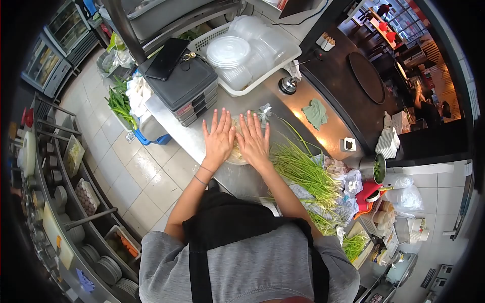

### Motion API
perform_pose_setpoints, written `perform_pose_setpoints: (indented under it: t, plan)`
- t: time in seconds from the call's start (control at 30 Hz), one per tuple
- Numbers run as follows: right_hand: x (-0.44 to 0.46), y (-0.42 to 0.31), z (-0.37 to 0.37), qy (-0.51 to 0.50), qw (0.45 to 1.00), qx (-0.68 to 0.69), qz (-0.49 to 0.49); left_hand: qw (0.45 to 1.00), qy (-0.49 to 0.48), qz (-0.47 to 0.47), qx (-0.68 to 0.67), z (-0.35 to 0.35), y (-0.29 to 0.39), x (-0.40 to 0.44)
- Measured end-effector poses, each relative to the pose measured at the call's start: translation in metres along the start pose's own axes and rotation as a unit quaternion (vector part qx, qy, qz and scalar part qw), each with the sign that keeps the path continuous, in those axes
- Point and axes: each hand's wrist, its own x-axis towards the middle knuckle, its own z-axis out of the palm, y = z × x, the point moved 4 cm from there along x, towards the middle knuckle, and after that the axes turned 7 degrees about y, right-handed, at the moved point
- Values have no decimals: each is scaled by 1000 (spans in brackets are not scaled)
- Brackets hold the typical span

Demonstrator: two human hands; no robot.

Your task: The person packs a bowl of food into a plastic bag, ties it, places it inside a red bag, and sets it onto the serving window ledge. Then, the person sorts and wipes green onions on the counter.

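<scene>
Under the left hand (217, 135) and right hand (253, 140), pale food (236, 155) shows between thumbs.

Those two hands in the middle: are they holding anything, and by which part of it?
Nothing is gripped: the left hand and right hand lie flat, fingers extended, over the top of a pale bundle.

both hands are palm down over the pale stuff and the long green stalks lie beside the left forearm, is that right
Wrong side: the head view shows the long green stalks beside the right forearm. The left hand and right hand are indeed palm down over the pale stuff.
</scene>
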Motion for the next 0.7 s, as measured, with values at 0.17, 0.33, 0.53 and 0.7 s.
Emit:
perform_pose_setpoints:
  t: [0.17, 0.33, 0.53, 0.7]
  plan:
    - [4, 14, -2, 17, 966, 244, 81, 995, 16, -43, -88, -5, -3, 0]
    - [-15, 2, -38, 145, 913, 382, -8, 972, 0, -27, -233, -12, 29, -13]
    - [-84, 0, -126, 301, 551, 726, 282, 724, -214, -77, -652, -34, 179, -40]
    - [-147, 75, -195, 461, 466, 734, 178, 708, -308, 3, -636, -42, 272, -75]
